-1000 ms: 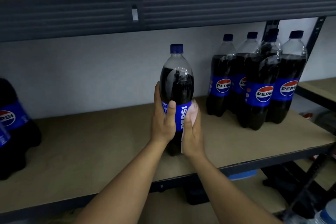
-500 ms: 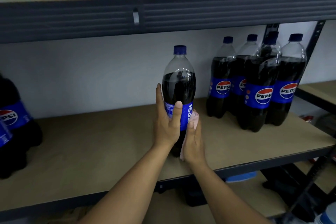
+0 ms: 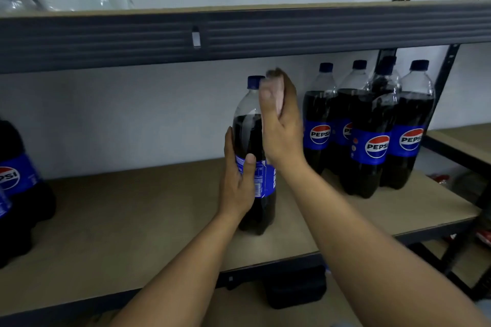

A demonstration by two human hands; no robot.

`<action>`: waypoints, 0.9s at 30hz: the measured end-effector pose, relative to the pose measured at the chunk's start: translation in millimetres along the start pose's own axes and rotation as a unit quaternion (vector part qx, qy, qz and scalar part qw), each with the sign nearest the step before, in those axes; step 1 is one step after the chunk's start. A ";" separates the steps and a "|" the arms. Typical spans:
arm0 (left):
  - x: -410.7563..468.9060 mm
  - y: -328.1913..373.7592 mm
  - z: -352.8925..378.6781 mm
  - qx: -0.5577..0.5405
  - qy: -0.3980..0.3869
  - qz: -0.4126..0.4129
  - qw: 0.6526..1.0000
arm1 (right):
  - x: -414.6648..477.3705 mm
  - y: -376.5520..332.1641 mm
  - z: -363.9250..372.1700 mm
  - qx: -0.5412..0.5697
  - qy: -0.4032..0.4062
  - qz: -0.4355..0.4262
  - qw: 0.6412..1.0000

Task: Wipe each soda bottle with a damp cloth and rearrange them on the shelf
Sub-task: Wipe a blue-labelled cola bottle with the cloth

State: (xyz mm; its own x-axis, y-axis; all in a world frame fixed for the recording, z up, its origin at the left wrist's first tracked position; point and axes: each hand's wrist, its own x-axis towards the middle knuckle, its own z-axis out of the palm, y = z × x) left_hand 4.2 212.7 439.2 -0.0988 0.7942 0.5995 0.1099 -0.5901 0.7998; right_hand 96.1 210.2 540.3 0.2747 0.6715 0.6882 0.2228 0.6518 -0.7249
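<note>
My left hand [image 3: 239, 183] clasps the upright blue-labelled dark cola bottle [image 3: 245, 117] on the tan wooden shelf board [image 3: 132, 220], steadying it while my right hand [image 3: 281, 130], gripping the pale pink cloth [image 3: 276, 95], rubs its neck.

PEPSI is written in a red, white and blue circle on the blue labels of the bottles near the right end of the shelf [image 3: 132, 220]: the front bottle [image 3: 368, 135], the right bottle [image 3: 411, 127] and the left one of that group [image 3: 318, 119]. The bottle at the shelf's left edge [image 3: 16, 180] shows only "PSI". The middle bottle [image 3: 247, 130] has tiny white print, too small to read.
</note>
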 end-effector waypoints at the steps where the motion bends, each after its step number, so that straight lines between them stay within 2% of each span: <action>1: -0.3 0.2 0.4 -0.001 0.002 -0.003 1.000 | 8.8 -4.7 0.0 -0.003 -0.006 -0.020 1.000; 4: -0.2 3.6 1.1 -0.002 0.008 0.003 1.000 | -2.5 11.4 -2.5 -0.016 -0.010 -0.028 0.999; 8: -3.3 5.2 2.6 0.023 0.022 0.021 0.999 | -87.3 66.5 -5.1 0.031 -0.024 0.097 0.994; 10: -3.3 6.7 3.0 0.026 0.028 0.017 0.999 | -122.4 92.0 -6.6 0.037 -0.031 0.125 0.991; 14: -3.9 7.0 5.5 0.032 0.037 0.016 0.999 | -105.7 74.5 -8.9 0.054 -0.035 0.157 0.986; 16: -4.9 3.7 5.8 0.034 0.039 0.013 0.999 | -62.6 45.4 -8.9 0.049 -0.032 0.136 0.989; 19: -4.7 -1.1 5.9 0.031 0.029 -0.008 0.999 | 4.8 -3.8 -9.3 0.006 -0.047 0.029 0.998; 22: -4.3 1.6 6.3 0.030 0.025 -0.010 0.999 | 25.6 -12.4 -4.9 -0.014 -0.056 -0.034 0.998; 24: -4.2 2.8 6.4 0.031 0.022 -0.006 0.999 | 8.6 6.7 -5.7 -0.016 -0.043 -0.034 0.998; 27: -5.3 5.1 6.7 0.045 0.040 0.018 0.998 | -51.2 46.5 -6.4 0.001 -0.036 0.037 0.999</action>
State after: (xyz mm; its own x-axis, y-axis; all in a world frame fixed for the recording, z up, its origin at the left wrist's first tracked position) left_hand 11.9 206.4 439.9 -0.1708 0.7572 0.6305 0.2030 -0.5991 0.7745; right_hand 98.4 203.9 471.2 0.2217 0.7422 0.6324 0.2028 0.5993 -0.7744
